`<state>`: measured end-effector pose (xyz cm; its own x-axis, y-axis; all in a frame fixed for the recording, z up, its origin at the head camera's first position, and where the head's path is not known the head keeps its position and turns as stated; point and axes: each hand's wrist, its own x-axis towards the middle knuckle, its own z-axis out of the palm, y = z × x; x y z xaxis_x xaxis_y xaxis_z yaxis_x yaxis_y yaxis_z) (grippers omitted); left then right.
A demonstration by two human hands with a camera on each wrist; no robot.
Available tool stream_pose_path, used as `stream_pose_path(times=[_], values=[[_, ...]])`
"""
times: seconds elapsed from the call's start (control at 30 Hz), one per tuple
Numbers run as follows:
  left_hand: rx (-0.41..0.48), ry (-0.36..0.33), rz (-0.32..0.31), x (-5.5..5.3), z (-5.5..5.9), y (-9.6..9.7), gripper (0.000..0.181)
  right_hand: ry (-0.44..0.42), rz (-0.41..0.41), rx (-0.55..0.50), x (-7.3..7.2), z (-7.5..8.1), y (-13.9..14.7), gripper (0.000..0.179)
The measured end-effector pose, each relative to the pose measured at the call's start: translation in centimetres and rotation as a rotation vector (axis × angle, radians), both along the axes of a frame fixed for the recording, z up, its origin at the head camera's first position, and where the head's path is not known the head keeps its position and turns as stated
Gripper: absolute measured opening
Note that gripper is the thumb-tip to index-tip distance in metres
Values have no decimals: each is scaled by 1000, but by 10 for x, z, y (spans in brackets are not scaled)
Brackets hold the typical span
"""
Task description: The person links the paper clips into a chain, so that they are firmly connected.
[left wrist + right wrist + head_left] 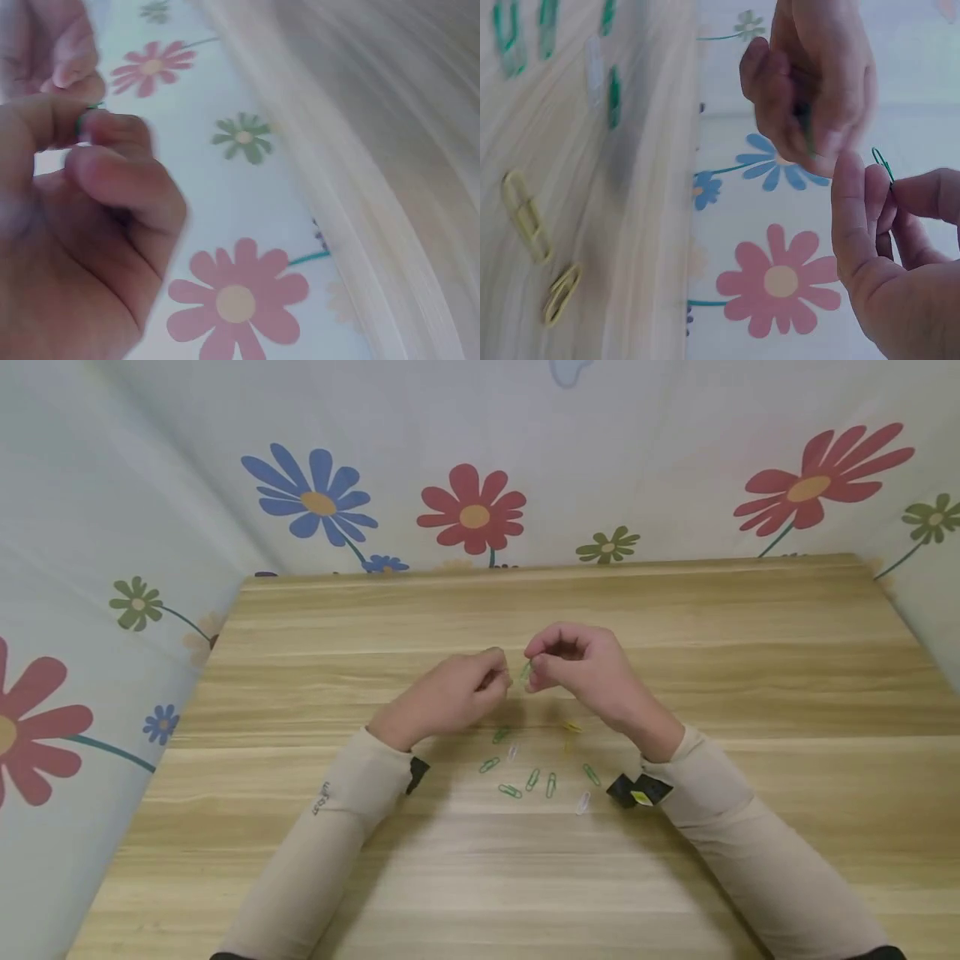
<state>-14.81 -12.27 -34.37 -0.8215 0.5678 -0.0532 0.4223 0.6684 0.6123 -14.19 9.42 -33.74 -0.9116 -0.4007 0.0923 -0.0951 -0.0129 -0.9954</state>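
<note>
We pinch a green paper clip [883, 161] in our right hand [588, 672], something green [82, 126] in our left hand [453, 695], wooden table [480, 877] beneath, flowered backdrop [675, 460] beyond

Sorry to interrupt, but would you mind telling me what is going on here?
Above a table, a person's right hand pinches a green paper clip. The left hand, close beside it, holds something green, too blurred and covered to identify for certain. Green clips, white clips and yellow clips lie scattered on the table nearby.
</note>
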Motion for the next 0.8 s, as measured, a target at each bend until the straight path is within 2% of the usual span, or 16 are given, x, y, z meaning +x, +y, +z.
stream_pose_path(times=[0.13,0.33,0.43,0.63,0.8], values=[[246,-94,-14,6,11,1,15,-5,-4,-137,4,7,2,10],[520,-185,18,14,17,4,11,42,-32,-247,13,16,1,14],[610,-210,46,16,20,5,10,55,-51,-282,16,19,0,14],[726,-217,83,19,23,6,12,73,-84,-296,19,23,-1,12],[818,-205,77,19,24,7,11,96,-118,-295,20,25,-2,11]])
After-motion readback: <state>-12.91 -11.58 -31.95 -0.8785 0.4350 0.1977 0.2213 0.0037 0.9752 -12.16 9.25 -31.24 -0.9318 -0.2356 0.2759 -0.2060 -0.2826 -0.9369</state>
